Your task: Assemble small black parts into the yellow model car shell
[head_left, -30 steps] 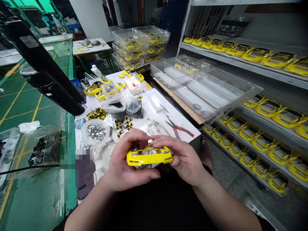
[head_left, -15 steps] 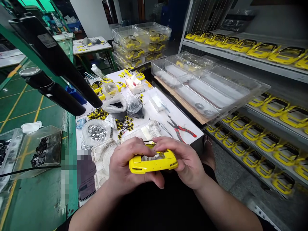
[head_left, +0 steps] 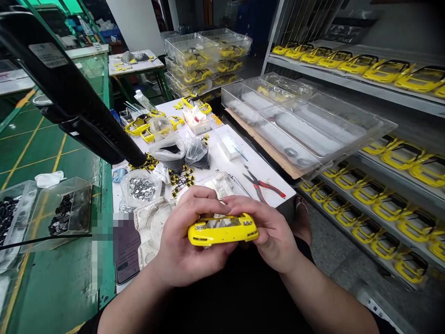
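Observation:
Between both hands I hold a yellow toy car body (head_left: 222, 235), its front end with small headlights facing me. My left hand (head_left: 189, 236) grips the left side, fingers over the top and thumb underneath. My right hand (head_left: 269, 227) is closed round the right side, with its fingertips on the upper edge. Parts of the shell are covered by my fingers. Just beyond my left hand lies a worn white moulded holder (head_left: 149, 227). A pair of red-handled pliers (head_left: 264, 188) rests on the table past my right hand.
Plastic bags of silver pieces (head_left: 142, 188) and black parts (head_left: 170, 153) stand on the white table (head_left: 236, 134). A phone (head_left: 127, 255) lies at the left edge. Black tubes (head_left: 79, 106) slant in from upper left. To the right are a clear divided tray (head_left: 306, 134) and racks of yellow car bodies (head_left: 392, 72).
The car body has tipped, so its headlights now show. My left thumb has drawn up against its underside. The camera view has shifted slightly.

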Available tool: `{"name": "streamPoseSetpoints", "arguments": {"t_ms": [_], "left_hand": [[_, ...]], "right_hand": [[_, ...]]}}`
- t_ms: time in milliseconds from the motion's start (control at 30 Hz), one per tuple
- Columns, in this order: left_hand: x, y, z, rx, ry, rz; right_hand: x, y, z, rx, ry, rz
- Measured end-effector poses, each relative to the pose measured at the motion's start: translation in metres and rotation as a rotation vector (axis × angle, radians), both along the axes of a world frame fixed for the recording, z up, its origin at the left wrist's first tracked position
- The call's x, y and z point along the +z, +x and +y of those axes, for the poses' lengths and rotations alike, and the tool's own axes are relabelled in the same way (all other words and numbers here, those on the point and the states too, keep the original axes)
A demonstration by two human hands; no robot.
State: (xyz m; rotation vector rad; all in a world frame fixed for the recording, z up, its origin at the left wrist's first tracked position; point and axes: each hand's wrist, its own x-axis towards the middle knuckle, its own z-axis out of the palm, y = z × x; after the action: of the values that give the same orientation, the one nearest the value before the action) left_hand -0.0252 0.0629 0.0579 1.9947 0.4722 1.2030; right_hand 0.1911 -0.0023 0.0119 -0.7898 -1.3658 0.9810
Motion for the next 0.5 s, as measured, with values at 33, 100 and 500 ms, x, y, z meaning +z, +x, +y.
{"name": "streamPoseSetpoints", "arguments": {"t_ms": [33, 100, 500], "left_hand": [[-0.0012, -0.0003, 0.0004, -0.002, 0.002, -0.002], [-0.0036, -0.0006, 0.0022, -0.018, 0.004, -0.003], [-0.0062, -0.001, 0.0061, -0.068, 0.006, -0.004]], "right_hand": [[0.0006, -0.0002, -0.0002, 0.001, -0.002, 0.002], [0.0008, -0.0002, -0.0008, 0.003, -0.013, 0.012], [-0.0046, 0.0001, 0.0006, 0.02, 0.006, 0.068]]}}
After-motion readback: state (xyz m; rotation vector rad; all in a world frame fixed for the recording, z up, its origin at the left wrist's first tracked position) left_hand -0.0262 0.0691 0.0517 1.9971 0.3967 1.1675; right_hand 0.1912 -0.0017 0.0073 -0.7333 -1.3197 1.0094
